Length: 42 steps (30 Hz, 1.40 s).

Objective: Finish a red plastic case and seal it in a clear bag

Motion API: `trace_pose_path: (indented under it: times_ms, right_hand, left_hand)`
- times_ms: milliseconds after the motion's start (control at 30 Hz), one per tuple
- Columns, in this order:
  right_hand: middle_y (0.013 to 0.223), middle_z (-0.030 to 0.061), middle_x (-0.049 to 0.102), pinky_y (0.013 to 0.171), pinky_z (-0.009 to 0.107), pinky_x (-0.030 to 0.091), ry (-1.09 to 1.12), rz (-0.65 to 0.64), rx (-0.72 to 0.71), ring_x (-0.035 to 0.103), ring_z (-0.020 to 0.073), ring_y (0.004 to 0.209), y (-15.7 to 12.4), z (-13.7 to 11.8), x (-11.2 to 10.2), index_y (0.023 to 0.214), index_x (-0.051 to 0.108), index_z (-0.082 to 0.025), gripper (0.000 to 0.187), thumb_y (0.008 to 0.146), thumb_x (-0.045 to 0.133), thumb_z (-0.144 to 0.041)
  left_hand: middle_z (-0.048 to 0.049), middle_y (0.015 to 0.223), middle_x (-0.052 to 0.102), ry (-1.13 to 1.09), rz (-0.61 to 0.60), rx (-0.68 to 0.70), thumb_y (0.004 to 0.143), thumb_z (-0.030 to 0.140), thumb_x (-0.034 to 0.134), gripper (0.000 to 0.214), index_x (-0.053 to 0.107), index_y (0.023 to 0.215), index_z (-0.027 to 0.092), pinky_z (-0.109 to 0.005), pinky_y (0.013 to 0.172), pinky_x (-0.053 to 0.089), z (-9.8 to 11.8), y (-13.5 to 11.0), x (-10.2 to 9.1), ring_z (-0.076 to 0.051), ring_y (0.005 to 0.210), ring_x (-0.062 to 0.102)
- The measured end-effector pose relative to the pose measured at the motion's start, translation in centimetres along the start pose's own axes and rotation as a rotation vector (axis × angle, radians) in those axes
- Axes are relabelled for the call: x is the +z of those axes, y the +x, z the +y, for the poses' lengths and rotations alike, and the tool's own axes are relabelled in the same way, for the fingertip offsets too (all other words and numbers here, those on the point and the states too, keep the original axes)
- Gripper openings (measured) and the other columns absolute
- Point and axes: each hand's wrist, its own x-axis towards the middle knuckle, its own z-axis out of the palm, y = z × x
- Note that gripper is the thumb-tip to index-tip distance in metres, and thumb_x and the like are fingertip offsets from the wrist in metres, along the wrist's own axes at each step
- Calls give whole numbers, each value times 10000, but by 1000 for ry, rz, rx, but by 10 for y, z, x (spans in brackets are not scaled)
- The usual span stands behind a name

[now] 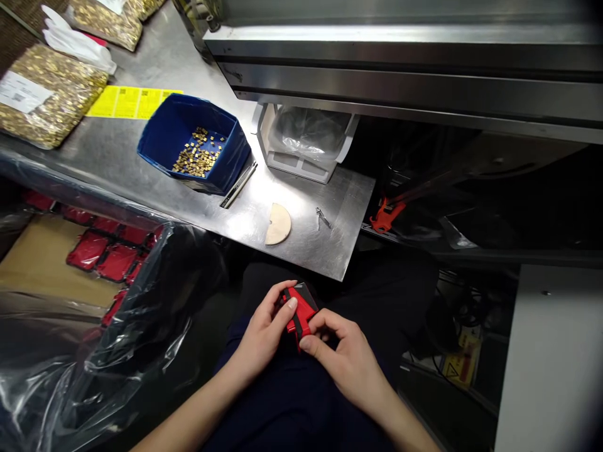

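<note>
Over my lap, both hands grip one small red and black plastic part (301, 306). My left hand (264, 333) holds its left side, thumb laid across the top. My right hand (346, 358) pinches its lower right end with curled fingers. Just above the hands is the front edge of a steel worktable (325, 251). On the table stands a blue bin (164, 135) holding several small brass pieces (198, 152).
On the table lie a pale wooden half-disc (277, 223), small metal tweezers (323, 218), a thin metal rod (239, 185), a white holder lined with plastic (306, 141) and yellow labels (129, 102). Bags of brass parts (47, 94) sit far left. Red parts (101, 251) fill a plastic-draped box at left.
</note>
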Motion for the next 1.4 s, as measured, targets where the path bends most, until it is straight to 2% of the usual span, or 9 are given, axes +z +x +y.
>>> trace_pose_path:
  times_ms: [367,500,600,833,900,1000,1133,1300,1400]
  right_hand:
    - [792,-42,628,710,231,411,-80,15,-31,547,117,734,2,-6,0,854,637,-210,166,980,602,-311]
    - [769,-32,640,686,231,418,-82,12,18,561,124,710,1,-5,-2,834,637,-203,243,970,627,-403]
    - [725,-32,635,659,231,417,-96,9,74,564,127,675,2,-5,-2,793,620,-202,257,955,630,-401]
    - [578,-43,558,558,242,316,-290,166,150,500,119,557,10,-6,4,639,519,-205,414,947,608,-468]
    - [560,-36,539,545,255,284,-336,192,145,478,124,539,12,-3,3,627,506,-205,497,981,544,-551]
    - [628,-11,591,573,253,326,-240,149,123,540,148,602,11,4,-1,674,532,-208,568,1033,398,-627]
    - [741,7,649,671,252,412,-116,93,110,617,171,731,4,9,-7,770,589,-207,517,1048,403,-600]
    - [848,-7,690,755,249,461,-54,-7,48,622,161,783,2,8,-7,930,684,-218,264,1005,593,-454]
    - [880,3,703,771,253,473,42,-23,27,626,162,801,9,11,-7,961,714,-207,209,984,642,-402]
  left_hand:
    - [-29,1077,678,35,18,-13,967,522,565,434,584,1282,223,-344,900,513,-2,6,3,-230,976,628]
    - [-19,1059,679,75,17,-17,975,520,565,421,577,1289,239,-341,874,517,-2,7,4,-224,950,636]
    - [-10,1059,681,129,19,16,992,503,561,384,580,1292,264,-346,878,510,-3,7,4,-223,957,643]
    - [-9,998,689,340,44,42,1002,505,548,334,612,1238,276,-373,822,498,-6,10,6,-235,894,649]
    - [-16,1022,698,367,51,45,1006,506,539,327,611,1222,271,-382,862,493,-5,13,7,-245,940,655]
    - [-24,1017,715,368,50,26,1015,522,509,341,603,1221,267,-386,868,493,-3,15,8,-255,950,665]
    - [-30,1021,733,344,60,-4,1012,546,498,363,611,1208,262,-382,850,498,-1,15,7,-258,929,678]
    - [-37,1011,739,270,70,-15,996,551,518,392,639,1196,236,-381,865,523,-2,19,5,-261,933,694]
    - [-59,1085,759,200,60,-29,984,551,536,433,669,1221,215,-405,965,518,0,23,2,-283,1023,699]
